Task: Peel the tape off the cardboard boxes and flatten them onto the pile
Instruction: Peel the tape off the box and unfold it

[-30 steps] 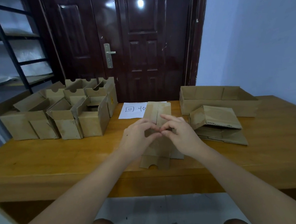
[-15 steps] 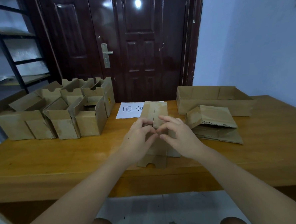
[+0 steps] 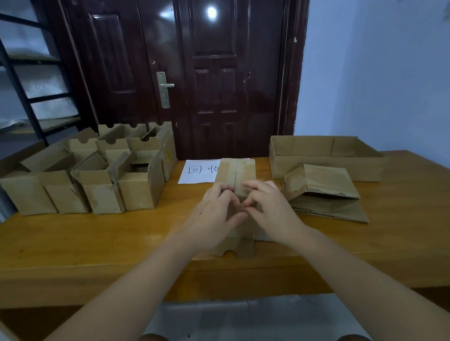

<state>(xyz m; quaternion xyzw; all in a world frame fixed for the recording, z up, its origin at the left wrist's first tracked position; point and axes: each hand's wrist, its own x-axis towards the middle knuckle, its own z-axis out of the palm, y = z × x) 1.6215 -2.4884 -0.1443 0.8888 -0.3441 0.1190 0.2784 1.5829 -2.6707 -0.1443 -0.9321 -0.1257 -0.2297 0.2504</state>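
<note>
A long wooden table [image 3: 65, 246] carried a cluster of open brown cardboard boxes [image 3: 92, 175] at its left and a pile of flattened cardboard [image 3: 325, 190] at its right. Between them, near the front edge, a small taped cardboard box [image 3: 236, 175] lay under both hands. The left hand [image 3: 216, 215] and the right hand [image 3: 271, 209] curled their fingers onto its top seam, fingertips nearly meeting; whether they pinched tape could not be told.

Cardboard box [image 3: 236, 175] laid flat at table [image 3: 91, 239] front edge, gripped at taped centre seam by left hand [image 3: 216, 218] and right hand [image 3: 271, 209], fingertips curled together. Open boxes [image 3: 87, 178] clustered at left; flattened pile [image 3: 325, 193] seen at right, before shallow tray box [image 3: 323, 151]. White paper sheet [image 3: 197, 172] partly covered behind.
</note>
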